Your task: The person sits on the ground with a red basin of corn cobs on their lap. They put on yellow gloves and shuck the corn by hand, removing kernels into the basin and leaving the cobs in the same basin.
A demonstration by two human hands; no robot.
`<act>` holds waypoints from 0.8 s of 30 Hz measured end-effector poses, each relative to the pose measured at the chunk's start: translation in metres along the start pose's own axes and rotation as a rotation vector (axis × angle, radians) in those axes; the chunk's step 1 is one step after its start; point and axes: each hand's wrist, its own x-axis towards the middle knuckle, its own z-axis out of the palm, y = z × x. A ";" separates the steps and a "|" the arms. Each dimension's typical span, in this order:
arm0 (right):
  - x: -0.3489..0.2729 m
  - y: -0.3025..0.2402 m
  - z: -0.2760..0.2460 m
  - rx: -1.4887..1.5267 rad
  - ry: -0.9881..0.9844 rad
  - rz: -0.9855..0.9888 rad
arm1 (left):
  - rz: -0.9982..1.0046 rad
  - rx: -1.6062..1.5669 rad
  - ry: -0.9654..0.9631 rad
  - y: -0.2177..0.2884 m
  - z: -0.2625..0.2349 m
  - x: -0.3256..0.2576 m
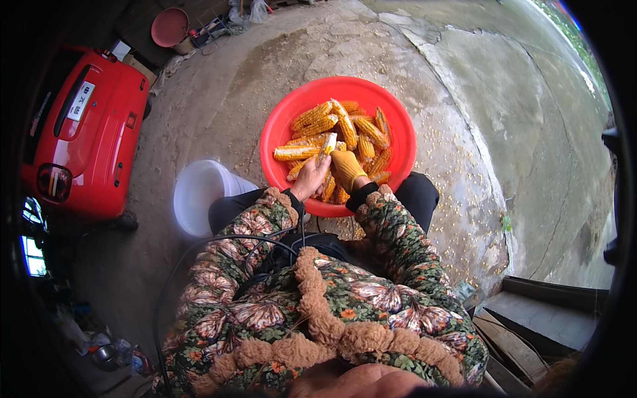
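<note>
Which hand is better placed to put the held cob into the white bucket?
Probably the left hand: it holds the cob and is nearer the white bucket, on the left. The gloved right hand is farther away.

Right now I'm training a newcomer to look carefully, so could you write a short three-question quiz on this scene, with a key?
1. Multiple choice: what lies in the red tub?
a) potatoes
b) corn cobs
c) apples

2. True or false: the white bucket stands to the right of the tub, as the person sees it.

3. Short answer: which of the person's two hands wears the yellow glove?

Key:
1. b
2. False; it stands to the left.
3. The right hand.
</note>
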 end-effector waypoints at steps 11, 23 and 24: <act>-0.027 -0.042 -0.033 1.161 0.101 0.498 | -0.135 -0.201 -0.056 0.022 0.000 -0.009; -0.030 -0.054 -0.036 1.042 0.054 0.474 | -0.140 -0.228 -0.085 0.020 -0.005 -0.011; -0.030 -0.056 -0.037 1.044 0.047 0.450 | -0.138 -0.228 -0.091 0.018 -0.005 -0.010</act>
